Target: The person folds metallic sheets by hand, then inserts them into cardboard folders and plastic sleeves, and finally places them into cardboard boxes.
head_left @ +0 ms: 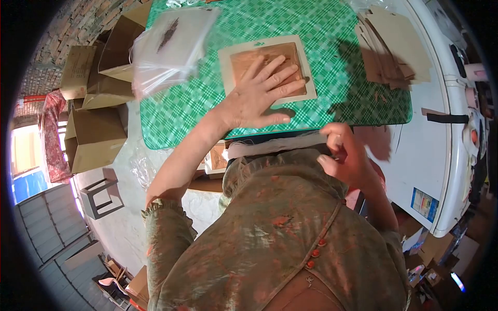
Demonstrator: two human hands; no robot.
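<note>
My left hand [259, 96] lies flat with its fingers spread over a brown panel [249, 54] in a cream card border [225, 59]. The card rests on the table near its front edge, and my hand hides much of its lower middle. My right hand [342, 153] hovers by the table's front edge. Its fingers are bent, with a gap between thumb and forefinger, and nothing shows between them. Close beside it, a bundle of whitish threads [280, 145] stretches along the edge in front of my body.
A green checked cloth [332, 31] covers the table. Clear plastic sleeves [171, 49] are stacked at left, brown card sheets [389, 49] at right. Open cardboard boxes [96, 137] stand left of the table, above a grey frame [101, 194]. A white appliance [420, 150] borders the right side.
</note>
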